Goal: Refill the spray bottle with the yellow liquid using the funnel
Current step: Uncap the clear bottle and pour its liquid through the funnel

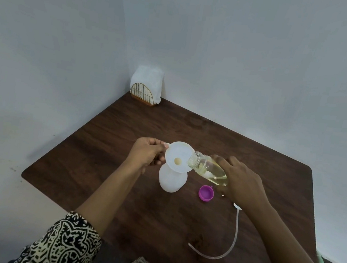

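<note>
White spray bottle (171, 179) stands upright near the middle of the dark wooden table (106, 145), head removed; white funnel (179, 156) seated in its neck, bowl tilted toward the person, a small pool of yellow at the funnel's throat; left hand (147, 154) closed on the funnel's tab at the left rim, thumb and fingers pinching it; right hand (239, 181) wrapped around a clear bottle (208, 168) of yellow liquid, fingers gripping the base end; clear bottle tipped nearly horizontal, uncapped mouth touching or just over the funnel's right rim, cannot tell which; liquid lies along the lower side of the bottle, no visible stream; purple cap (206, 193) open side up on the table just right of the spray bottle; clear dip tube (228, 244) curves across the table under the right forearm; napkin holder (146, 90) in the far corner.
</note>
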The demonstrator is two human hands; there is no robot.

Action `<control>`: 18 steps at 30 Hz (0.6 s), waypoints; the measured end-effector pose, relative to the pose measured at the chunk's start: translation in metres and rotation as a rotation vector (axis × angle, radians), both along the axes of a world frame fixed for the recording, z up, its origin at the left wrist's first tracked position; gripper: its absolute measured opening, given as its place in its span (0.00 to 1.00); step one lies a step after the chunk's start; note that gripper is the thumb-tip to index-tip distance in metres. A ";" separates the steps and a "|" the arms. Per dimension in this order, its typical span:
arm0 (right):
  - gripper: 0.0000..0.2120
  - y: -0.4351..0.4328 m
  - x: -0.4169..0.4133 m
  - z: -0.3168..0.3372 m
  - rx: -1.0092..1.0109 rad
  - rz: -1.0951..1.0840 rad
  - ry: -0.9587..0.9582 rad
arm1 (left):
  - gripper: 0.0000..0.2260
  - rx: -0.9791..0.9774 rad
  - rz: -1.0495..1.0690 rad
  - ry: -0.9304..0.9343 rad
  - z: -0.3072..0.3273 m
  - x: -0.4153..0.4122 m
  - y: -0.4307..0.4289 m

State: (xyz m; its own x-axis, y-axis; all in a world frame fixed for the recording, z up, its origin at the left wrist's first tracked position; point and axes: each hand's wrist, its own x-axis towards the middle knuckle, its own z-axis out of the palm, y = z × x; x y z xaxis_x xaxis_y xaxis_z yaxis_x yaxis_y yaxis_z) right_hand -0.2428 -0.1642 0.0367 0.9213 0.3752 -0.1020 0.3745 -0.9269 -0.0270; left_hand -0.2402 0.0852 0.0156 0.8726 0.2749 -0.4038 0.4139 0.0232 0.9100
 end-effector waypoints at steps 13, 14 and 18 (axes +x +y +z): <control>0.37 -0.001 0.001 0.000 -0.001 0.015 -0.023 | 0.02 -0.007 0.000 0.003 0.001 0.000 -0.001; 0.37 -0.001 0.002 -0.001 -0.004 0.016 -0.023 | 0.02 -0.010 0.000 0.004 0.001 0.001 -0.001; 0.37 0.000 0.003 0.000 -0.004 0.016 -0.012 | 0.03 -0.019 0.002 0.007 0.000 0.001 0.000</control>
State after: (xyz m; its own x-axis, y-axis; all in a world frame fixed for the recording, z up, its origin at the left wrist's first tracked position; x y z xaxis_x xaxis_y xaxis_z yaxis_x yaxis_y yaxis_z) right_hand -0.2397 -0.1644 0.0369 0.9165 0.3892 -0.0922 0.3892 -0.9210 -0.0182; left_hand -0.2388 0.0850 0.0159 0.8689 0.2690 -0.4154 0.4203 0.0418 0.9064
